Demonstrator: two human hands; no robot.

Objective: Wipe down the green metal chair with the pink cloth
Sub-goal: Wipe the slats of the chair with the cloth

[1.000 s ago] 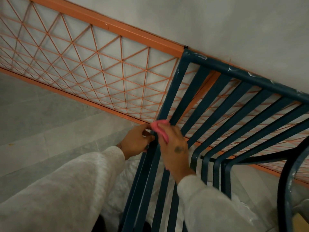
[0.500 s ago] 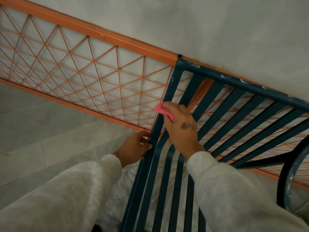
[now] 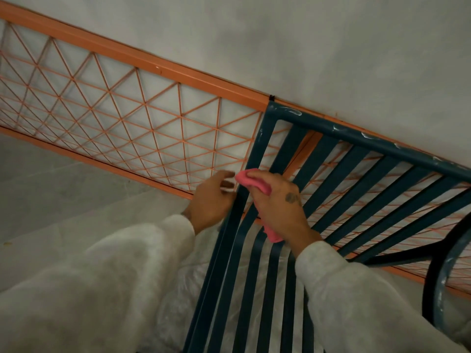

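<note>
The dark green metal chair (image 3: 341,133) fills the right half of the view, its slats running from the top rail down toward me. My right hand (image 3: 280,202) presses the pink cloth (image 3: 251,180) against the slats close to the chair's left frame bar; a second bit of cloth hangs below my palm. My left hand (image 3: 211,200) rests on the left frame bar, with the fingers curled round its outer edge beside the cloth. White paint flecks mark the top rail.
An orange wire-mesh panel (image 3: 127,118) leans on the grey wall (image 3: 280,42) behind the chair. A curved dark armrest (image 3: 441,271) rises at the right edge. Clear plastic sheeting (image 3: 183,289) lies under the chair on the grey tiled floor (image 3: 51,200).
My right hand has carried the cloth up the slats toward the top rail. My left hand has slid up the left frame bar to sit beside it.
</note>
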